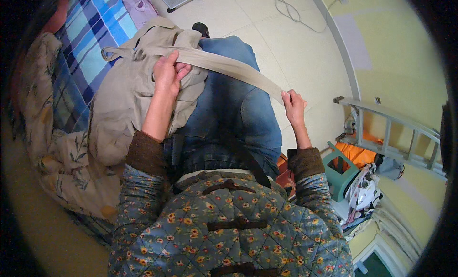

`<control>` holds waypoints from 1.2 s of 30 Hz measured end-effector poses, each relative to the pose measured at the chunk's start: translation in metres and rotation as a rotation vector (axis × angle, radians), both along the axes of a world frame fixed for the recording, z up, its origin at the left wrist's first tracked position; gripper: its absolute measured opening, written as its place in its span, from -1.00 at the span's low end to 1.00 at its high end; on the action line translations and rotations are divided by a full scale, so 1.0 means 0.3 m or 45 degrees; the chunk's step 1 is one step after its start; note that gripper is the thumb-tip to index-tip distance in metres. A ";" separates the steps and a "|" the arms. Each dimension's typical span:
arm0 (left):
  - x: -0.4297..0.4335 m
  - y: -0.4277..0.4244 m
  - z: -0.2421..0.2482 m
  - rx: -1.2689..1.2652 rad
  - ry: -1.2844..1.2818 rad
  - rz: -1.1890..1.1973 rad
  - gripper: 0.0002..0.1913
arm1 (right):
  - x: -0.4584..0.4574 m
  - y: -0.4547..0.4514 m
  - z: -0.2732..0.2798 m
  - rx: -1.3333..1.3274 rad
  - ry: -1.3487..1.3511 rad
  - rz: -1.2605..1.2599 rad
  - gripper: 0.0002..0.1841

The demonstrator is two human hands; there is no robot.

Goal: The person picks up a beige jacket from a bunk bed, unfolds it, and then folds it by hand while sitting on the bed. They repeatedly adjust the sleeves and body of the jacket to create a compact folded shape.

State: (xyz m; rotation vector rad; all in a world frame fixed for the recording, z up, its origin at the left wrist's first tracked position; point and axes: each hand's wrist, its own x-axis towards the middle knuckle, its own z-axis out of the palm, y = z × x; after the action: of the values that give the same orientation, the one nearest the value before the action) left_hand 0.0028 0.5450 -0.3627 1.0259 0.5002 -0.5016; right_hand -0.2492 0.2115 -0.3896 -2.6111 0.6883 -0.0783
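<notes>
A beige cloth garment [123, 87] lies bunched over the bed edge and across my left thigh. From it a long, flat fabric belt [232, 66] of the same colour stretches over my jeans [232, 108] to the right. My right hand [295, 107] pinches the far end of this belt between thumb and fingers. Near the garment, my left hand [168, 73] grips the belt's other part, thumb on top and fingers curled. Between the two hands the strip is drawn out, sagging slightly. A narrow loop of cloth [112, 53] sticks out at the garment's left.
On the left is a bed with a blue plaid cover [86, 62] and a floral quilt [71, 169]. An aluminium ladder [390, 115] leans by the right wall, near a green plastic stool [341, 169] and a white helmet [361, 191]. A cable [290, 12] lies on the tiled floor.
</notes>
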 end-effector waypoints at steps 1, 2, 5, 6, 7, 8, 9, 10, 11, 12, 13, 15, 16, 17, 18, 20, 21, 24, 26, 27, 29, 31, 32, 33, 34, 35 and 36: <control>-0.010 -0.018 0.007 0.025 -0.013 -0.020 -0.87 | -0.048 -0.029 -0.022 -0.005 0.078 -0.078 -0.59; -0.021 -0.036 0.013 0.029 -0.022 -0.053 -0.86 | -0.094 -0.052 -0.045 -0.009 0.143 -0.125 -0.58; -0.037 -0.062 0.026 0.042 -0.077 -0.155 -0.85 | -0.168 -0.071 -0.100 -0.010 0.266 -0.155 -0.64; -0.039 -0.061 0.029 0.050 -0.083 -0.166 -0.86 | -0.161 -0.066 -0.099 0.021 0.320 -0.159 -0.64; -0.036 -0.059 0.030 0.040 -0.082 -0.195 -0.86 | -0.133 -0.050 -0.089 0.060 0.462 -0.205 -0.62; -0.035 -0.054 0.029 0.060 -0.085 -0.211 -0.87 | -0.089 -0.028 -0.064 0.106 0.422 -0.194 -0.63; -0.032 -0.048 0.028 0.072 -0.088 -0.189 -0.87 | -0.021 0.000 -0.029 0.131 0.148 -0.075 -0.60; -0.032 -0.044 0.026 0.053 -0.093 -0.188 -0.86 | 0.057 0.038 0.016 0.191 -0.001 -0.033 -0.55; -0.032 -0.040 0.023 0.058 -0.093 -0.165 -0.86 | 0.143 0.082 0.071 0.148 -0.180 0.134 -0.51; -0.034 -0.040 0.019 0.036 -0.095 -0.167 -0.85 | 0.229 0.130 0.131 0.126 -0.274 0.227 -0.47; -0.035 -0.042 0.014 0.033 -0.095 -0.148 -0.84 | 0.308 0.190 0.187 0.131 -0.340 0.305 -0.46; -0.036 -0.045 0.003 -0.002 -0.097 -0.097 -0.84 | 0.465 0.333 0.253 0.048 -0.431 0.456 -0.45; -0.034 -0.043 -0.002 -0.032 -0.096 -0.065 -0.85 | 0.535 0.405 0.265 -0.101 -0.530 0.583 -0.43; -0.031 -0.040 -0.008 -0.092 -0.090 -0.061 -0.86 | 0.586 0.483 0.263 -0.239 -0.485 0.556 -0.42; -0.026 -0.029 -0.012 -0.122 -0.059 -0.033 -0.83 | 0.614 0.525 0.260 -0.467 -0.541 0.610 -0.39; -0.010 0.005 -0.019 -0.085 0.000 0.060 -0.78 | 0.634 0.551 0.235 -0.434 -0.457 0.570 -0.37; 0.000 0.026 -0.022 -0.062 0.021 0.122 -0.76 | 0.630 0.543 0.217 -0.422 -0.333 0.563 -0.36; 0.008 0.072 -0.027 -0.122 0.030 0.163 -0.73 | 0.584 0.472 0.173 -0.320 -0.324 0.421 -0.35; 0.012 0.092 -0.018 -0.198 0.037 0.163 -0.77 | 0.554 0.409 0.151 -0.101 -0.227 0.320 -0.37; 0.011 0.103 -0.009 -0.157 -0.016 0.182 -0.77 | 0.542 0.385 0.139 0.024 -0.232 0.297 -0.37; 0.014 0.142 0.025 -0.148 -0.104 0.180 -0.77 | 0.527 0.346 0.114 0.277 -0.246 0.252 -0.37; 0.010 0.194 0.057 -0.164 -0.111 0.164 -0.75 | 0.518 0.324 0.090 0.473 -0.258 0.223 -0.36; 0.016 0.227 0.072 -0.177 -0.103 0.192 -0.74 | 0.515 0.316 0.079 0.571 -0.265 0.210 -0.35; 0.023 0.261 0.083 -0.215 -0.095 0.223 -0.73 | 0.514 0.309 0.069 0.566 -0.242 0.223 -0.34; 0.031 0.302 0.093 -0.241 -0.092 0.251 -0.72 | 0.510 0.304 0.062 0.561 -0.218 0.234 -0.33; 0.039 0.342 0.098 -0.345 -0.062 0.325 -0.71 | 0.507 0.299 0.055 0.541 -0.188 0.250 -0.32; 0.047 0.383 0.100 -0.300 -0.137 0.377 -0.68 | 0.504 0.295 0.051 0.599 -0.200 0.254 -0.32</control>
State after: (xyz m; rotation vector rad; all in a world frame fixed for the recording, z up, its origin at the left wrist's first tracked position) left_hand 0.0168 0.6599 -0.3325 0.7333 0.4750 -0.2333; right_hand -0.0979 0.3000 -0.3742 -2.1774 0.3374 -0.0520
